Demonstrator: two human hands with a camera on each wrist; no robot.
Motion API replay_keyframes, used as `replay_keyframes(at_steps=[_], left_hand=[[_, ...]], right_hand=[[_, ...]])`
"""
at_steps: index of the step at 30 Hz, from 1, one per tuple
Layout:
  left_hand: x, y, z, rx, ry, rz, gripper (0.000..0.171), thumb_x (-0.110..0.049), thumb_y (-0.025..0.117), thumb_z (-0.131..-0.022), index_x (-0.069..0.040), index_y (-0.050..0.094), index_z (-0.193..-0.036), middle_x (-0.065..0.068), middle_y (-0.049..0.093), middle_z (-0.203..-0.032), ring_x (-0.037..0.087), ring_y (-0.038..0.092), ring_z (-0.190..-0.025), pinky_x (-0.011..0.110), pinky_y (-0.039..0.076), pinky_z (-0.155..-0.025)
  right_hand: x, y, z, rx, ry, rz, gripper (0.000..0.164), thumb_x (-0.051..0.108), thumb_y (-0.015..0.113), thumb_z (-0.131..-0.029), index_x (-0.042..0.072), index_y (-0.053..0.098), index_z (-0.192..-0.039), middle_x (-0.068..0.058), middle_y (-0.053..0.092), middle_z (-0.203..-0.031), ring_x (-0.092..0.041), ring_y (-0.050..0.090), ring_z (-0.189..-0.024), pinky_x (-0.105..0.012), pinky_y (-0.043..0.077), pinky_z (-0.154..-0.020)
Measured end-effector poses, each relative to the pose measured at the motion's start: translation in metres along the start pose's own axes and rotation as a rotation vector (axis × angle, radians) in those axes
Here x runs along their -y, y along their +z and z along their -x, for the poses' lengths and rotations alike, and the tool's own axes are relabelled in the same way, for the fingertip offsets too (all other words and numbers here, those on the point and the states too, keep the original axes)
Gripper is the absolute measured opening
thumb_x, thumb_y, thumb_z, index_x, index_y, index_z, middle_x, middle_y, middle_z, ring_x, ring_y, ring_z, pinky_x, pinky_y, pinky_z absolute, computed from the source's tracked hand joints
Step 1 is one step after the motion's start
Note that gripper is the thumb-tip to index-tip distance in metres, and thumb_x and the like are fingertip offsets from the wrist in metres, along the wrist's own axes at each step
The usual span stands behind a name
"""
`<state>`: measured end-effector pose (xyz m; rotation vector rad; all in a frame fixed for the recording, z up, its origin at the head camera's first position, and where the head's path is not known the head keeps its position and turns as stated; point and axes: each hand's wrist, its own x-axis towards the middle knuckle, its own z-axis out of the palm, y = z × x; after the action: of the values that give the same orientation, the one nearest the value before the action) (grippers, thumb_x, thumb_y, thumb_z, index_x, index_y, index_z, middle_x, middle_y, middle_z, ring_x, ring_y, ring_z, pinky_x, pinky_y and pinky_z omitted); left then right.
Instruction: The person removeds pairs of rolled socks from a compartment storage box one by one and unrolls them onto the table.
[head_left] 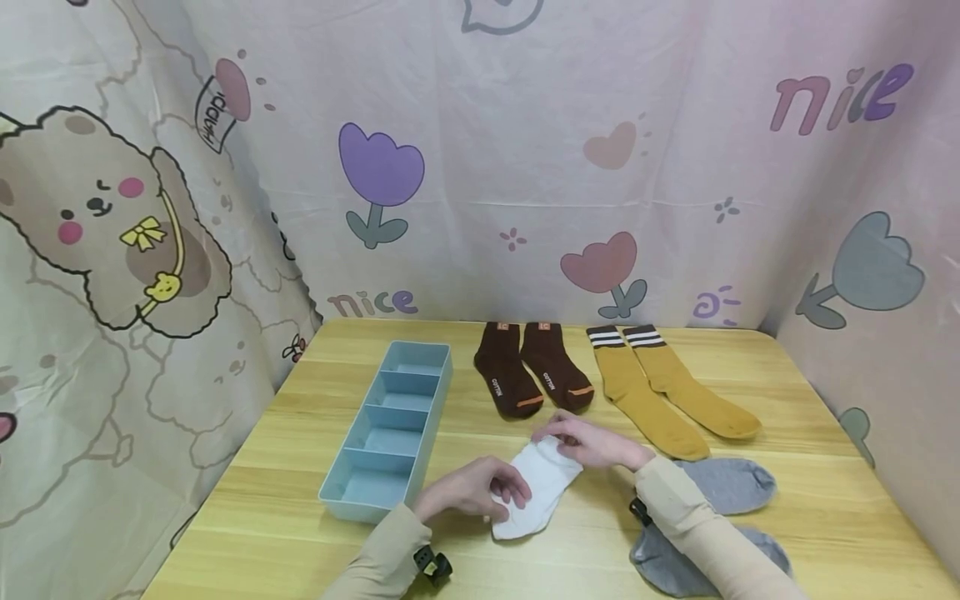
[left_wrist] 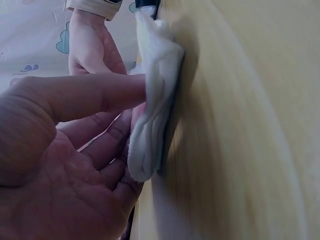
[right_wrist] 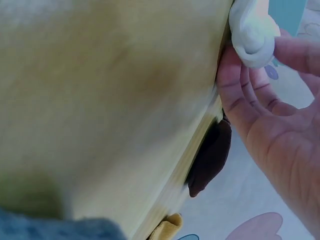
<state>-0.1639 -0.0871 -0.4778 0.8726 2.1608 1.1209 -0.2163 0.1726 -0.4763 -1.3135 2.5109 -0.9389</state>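
Observation:
White socks (head_left: 536,492), stacked in layers, lie on the table between both hands. My left hand (head_left: 474,487) rests its thumb and fingertips on their near left end. In the left wrist view, the thumb and fingers of this left hand (left_wrist: 65,150) touch the upper side of the white cloth (left_wrist: 157,100). At the far end my right hand (head_left: 592,442) pinches the edge. The right wrist view has the right hand (right_wrist: 280,110) with its thumb on one side of the rolled white edge (right_wrist: 252,37) and its fingers on the other.
A blue-grey box (head_left: 375,483) with several compartments stands left. Brown socks (head_left: 502,375) lie at the back, mustard striped socks (head_left: 652,408) to their right. Grey socks (head_left: 731,483) lie partly under the right forearm. Patterned curtains (head_left: 495,167) surround the wooden table (head_left: 255,500).

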Motion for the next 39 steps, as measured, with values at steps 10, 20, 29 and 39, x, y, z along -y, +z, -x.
replay_keyframes(at_steps=[10, 20, 29, 39], left_hand=[[-0.001, 0.004, 0.001, -0.080, -0.089, -0.014, 0.034, 0.015, 0.055, -0.075, -0.002, 0.073, -0.098, 0.008, 0.073, -0.082, 0.003, 0.054, -0.069, 0.012, 0.041, -0.064], [-0.002, 0.006, 0.006, -0.204, -0.116, -0.124, 0.028, -0.008, 0.086, -0.072, -0.007, 0.071, -0.096, -0.004, 0.056, -0.070, 0.000, 0.044, -0.061, 0.015, 0.038, -0.058], [0.000, 0.004, 0.011, -0.351, -0.059, -0.252, 0.036, 0.003, 0.080, -0.072, -0.004, 0.071, -0.105, 0.008, 0.067, -0.102, 0.020, 0.059, -0.097, 0.033, 0.051, -0.092], [0.002, 0.004, 0.010, -0.582, -0.195, -0.270, 0.060, 0.012, 0.071, -0.073, -0.001, 0.059, -0.131, 0.025, 0.049, -0.134, 0.043, 0.044, -0.127, 0.060, 0.041, -0.108]], right_hand=[[0.000, 0.000, -0.004, -0.011, 0.151, 0.028, 0.025, 0.015, 0.052, -0.100, 0.002, 0.071, -0.111, -0.014, 0.069, -0.112, -0.027, 0.065, -0.103, -0.033, 0.055, -0.090], [-0.005, -0.001, 0.000, -0.062, 0.181, 0.080, 0.007, 0.007, 0.074, -0.082, 0.006, 0.070, -0.088, -0.006, 0.067, -0.093, -0.010, 0.056, -0.083, -0.022, 0.049, -0.073], [0.002, -0.006, 0.003, 0.009, 0.303, 0.041, 0.012, 0.007, 0.079, -0.077, 0.007, 0.069, -0.085, 0.001, 0.065, -0.082, -0.004, 0.052, -0.074, -0.019, 0.047, -0.067], [0.019, -0.004, 0.010, 0.073, 0.385, 0.013, 0.017, 0.011, 0.085, -0.074, 0.010, 0.068, -0.076, 0.009, 0.058, -0.067, -0.001, 0.048, -0.061, -0.016, 0.043, -0.057]])
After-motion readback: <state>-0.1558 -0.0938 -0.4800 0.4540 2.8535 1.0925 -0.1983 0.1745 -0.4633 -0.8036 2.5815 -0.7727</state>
